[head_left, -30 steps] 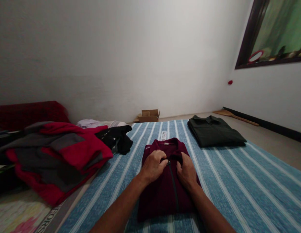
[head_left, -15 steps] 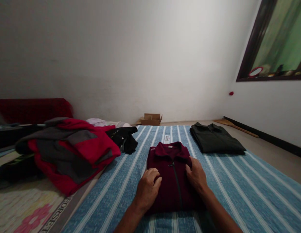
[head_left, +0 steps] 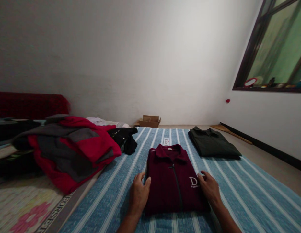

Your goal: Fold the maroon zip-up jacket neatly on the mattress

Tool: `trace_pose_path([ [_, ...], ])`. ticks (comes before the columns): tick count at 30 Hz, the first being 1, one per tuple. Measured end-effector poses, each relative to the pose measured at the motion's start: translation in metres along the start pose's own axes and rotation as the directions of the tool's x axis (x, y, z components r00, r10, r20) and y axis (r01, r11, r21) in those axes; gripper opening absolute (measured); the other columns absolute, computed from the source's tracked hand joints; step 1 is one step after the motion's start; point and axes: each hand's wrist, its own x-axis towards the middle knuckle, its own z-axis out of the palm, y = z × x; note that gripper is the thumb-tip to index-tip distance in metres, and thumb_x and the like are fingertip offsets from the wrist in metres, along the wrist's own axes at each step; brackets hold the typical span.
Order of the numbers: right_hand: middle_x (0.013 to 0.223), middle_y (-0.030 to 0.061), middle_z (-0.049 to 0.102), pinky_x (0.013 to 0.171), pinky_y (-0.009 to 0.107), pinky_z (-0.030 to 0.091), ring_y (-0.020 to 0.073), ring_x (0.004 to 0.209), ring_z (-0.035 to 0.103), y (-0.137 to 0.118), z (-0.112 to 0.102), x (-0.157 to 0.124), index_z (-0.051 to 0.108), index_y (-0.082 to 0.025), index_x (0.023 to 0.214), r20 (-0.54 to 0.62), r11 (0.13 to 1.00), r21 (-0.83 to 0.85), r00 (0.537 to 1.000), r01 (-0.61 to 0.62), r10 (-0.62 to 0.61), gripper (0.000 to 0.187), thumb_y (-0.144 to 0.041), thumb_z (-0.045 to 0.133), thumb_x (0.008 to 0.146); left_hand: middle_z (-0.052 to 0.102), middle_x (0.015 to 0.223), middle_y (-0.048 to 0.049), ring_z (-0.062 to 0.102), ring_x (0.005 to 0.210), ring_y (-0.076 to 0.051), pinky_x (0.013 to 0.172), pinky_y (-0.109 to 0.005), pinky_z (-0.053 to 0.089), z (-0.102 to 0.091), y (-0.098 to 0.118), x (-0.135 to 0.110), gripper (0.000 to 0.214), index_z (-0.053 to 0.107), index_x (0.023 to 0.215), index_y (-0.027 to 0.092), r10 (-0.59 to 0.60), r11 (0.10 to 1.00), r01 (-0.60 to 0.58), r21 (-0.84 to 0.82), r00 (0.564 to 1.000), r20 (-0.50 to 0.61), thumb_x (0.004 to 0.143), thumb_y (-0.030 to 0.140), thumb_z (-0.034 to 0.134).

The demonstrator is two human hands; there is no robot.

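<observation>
A folded maroon zip jacket point(head_left: 169, 187) lies flat in front of me, its collar at the far end and a dark zip down the middle. White lettering shows near its right edge. My left hand point(head_left: 140, 191) is at the jacket's left edge, fingers apart and slightly curved. At the opposite edge is my right hand point(head_left: 210, 187), thumb and fingers apart, close to the lettering. Both hands look open; whether the fingertips touch the cloth is hard to tell. Farther back on the right rests a folded dark green garment point(head_left: 213, 142).
Blue striped cloth point(head_left: 111, 197) lies under the folded clothes. To the left, a red and grey jacket point(head_left: 77, 145) is heaped beside a crumpled black garment point(head_left: 124, 139). A cardboard box point(head_left: 150, 121) stands by the wall. A window point(head_left: 276, 48) is at upper right.
Both hands have moved off the jacket's top outward to its left and right edges. The white lettering, previously covered by my right hand, now shows. The view has shifted slightly.
</observation>
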Motion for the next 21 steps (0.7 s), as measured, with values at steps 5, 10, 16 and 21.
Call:
trace_pose_path([
  [5,0.087,0.0107,0.068,0.073,0.03,0.044,0.0233,0.083,0.063,-0.0015,0.0022,0.0007,0.062,-0.01,0.106,0.03,0.999,0.038,1.0,-0.004,0.003,0.056,-0.051,0.035,0.08,0.065,0.106,-0.018,0.063,0.098,-0.026,0.088,-0.036,0.048,-0.0039,0.0013,0.0003,0.036,0.057,0.099,0.01,-0.21,0.964,0.227,-0.141,0.97,0.124,0.071,0.032,0.054],
  [10,0.091,0.0101,0.068,0.074,0.029,0.044,0.0224,0.085,0.063,0.0013,0.0034,0.0029,0.064,-0.011,0.103,0.075,0.996,0.084,0.997,-0.02,0.014,0.056,-0.054,0.037,0.079,0.068,0.097,-0.0135,0.066,0.091,-0.024,0.082,-0.032,0.051,-0.007,0.0033,0.001,0.024,0.058,0.089,0.014,-0.226,0.946,0.255,-0.202,0.961,0.157,0.07,0.03,0.059],
  [16,0.087,0.0079,0.069,0.072,0.028,0.044,0.0218,0.081,0.063,0.0072,0.0054,0.0066,0.066,-0.014,0.097,0.101,0.994,0.104,0.995,-0.027,0.017,0.051,-0.053,0.039,0.079,0.067,0.104,-0.0159,0.066,0.092,-0.022,0.084,-0.031,0.05,-0.0061,0.0015,0.0033,0.027,0.057,0.093,0.012,-0.245,0.949,0.269,-0.161,0.957,0.154,0.071,0.027,0.059],
  [21,0.082,0.0069,0.069,0.069,0.028,0.044,0.0212,0.078,0.064,0.0071,0.0064,0.0065,0.067,-0.016,0.093,0.101,0.994,0.113,0.995,-0.013,0.002,0.048,-0.052,0.039,0.079,0.068,0.102,-0.0167,0.067,0.09,-0.023,0.084,-0.032,0.05,-0.0053,0.0018,0.0058,0.027,0.058,0.093,0.012,-0.241,0.96,0.257,-0.115,0.96,0.14,0.07,0.026,0.059],
])
